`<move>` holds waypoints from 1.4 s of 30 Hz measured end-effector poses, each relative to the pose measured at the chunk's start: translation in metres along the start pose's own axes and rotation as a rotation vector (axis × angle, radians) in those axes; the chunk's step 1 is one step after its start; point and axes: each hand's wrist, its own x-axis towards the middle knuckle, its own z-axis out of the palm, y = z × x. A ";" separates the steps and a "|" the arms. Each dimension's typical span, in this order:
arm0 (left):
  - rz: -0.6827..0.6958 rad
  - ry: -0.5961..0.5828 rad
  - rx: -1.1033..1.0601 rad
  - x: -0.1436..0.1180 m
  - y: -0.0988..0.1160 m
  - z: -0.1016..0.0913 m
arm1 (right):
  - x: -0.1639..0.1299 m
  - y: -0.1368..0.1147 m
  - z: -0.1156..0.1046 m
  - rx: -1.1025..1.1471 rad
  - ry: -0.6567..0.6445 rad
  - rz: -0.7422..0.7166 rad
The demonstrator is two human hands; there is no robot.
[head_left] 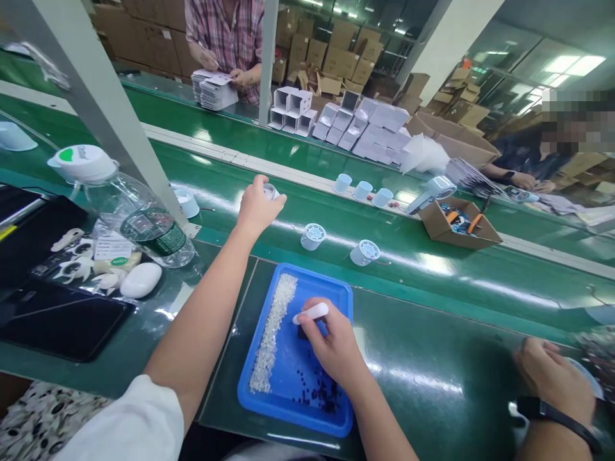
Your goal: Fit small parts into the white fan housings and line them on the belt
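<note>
The green belt (432, 269) is shining glossy and smooth under the lamps, throwing back white streaks. The blue tray (339, 419) is looking like smooth plastic with a soft sheen, holding a strip of pale, grainy beads (271, 333). The small round caps (313, 235) are showing as matt white plastic. The bottle (139, 218) is gleaming as clear plastic. The brown box (439, 224) is looking like dull, rough cardboard.
</note>
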 end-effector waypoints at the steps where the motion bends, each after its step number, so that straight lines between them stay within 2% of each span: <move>1: -0.028 0.048 -0.088 -0.001 0.005 -0.003 | -0.002 0.000 -0.003 -0.031 0.049 -0.003; 3: -0.087 0.103 -0.283 -0.002 0.015 -0.010 | -0.009 0.002 -0.008 -0.042 0.233 0.040; 5: -0.115 0.051 -0.515 -0.004 0.025 -0.019 | -0.022 0.004 -0.012 0.000 0.393 0.111; 6: -0.119 -0.006 -0.631 -0.005 0.031 -0.023 | -0.030 0.005 -0.013 0.030 0.426 0.131; 8: -0.125 -0.107 -0.818 -0.008 0.041 -0.031 | -0.045 0.005 -0.013 0.064 0.410 0.125; 10: -0.133 -0.140 -0.919 -0.010 0.049 -0.038 | -0.056 0.003 -0.012 0.058 0.333 0.093; 15: -0.131 -0.153 -0.948 -0.015 0.057 -0.043 | -0.060 -0.004 -0.009 -0.010 0.177 0.061; 27: -0.080 -0.281 -0.991 -0.030 0.067 -0.043 | -0.053 -0.005 -0.006 -0.165 0.101 -0.017; 30: -0.066 -0.308 -1.011 -0.032 0.069 -0.041 | -0.050 -0.006 -0.005 -0.135 0.121 0.017; 35: -0.053 -0.355 -1.020 -0.034 0.070 -0.035 | -0.051 -0.004 -0.003 -0.106 0.225 0.032; 42: -0.092 -0.397 -1.033 -0.038 0.072 -0.033 | -0.050 -0.004 -0.002 -0.156 0.221 0.039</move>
